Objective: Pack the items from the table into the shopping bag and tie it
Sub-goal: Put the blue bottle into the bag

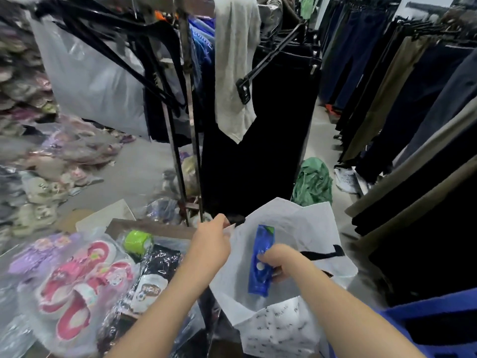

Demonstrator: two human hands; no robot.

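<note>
Your left hand (211,244) pinched the rim of the white shopping bag (304,228), fingers closed on the plastic and holding its mouth open. Your right hand (278,262) gripped a blue packet (260,259) (upright, slightly tilted), fingers wrapped around its middle, just over the bag's opening. On the table (149,224) to the left lay a green roll (136,242), a black-and-white wrapped pack (152,280) and pink slippers (77,285) in clear plastic. Dark trousers (258,151) hung behind the bag.
</note>
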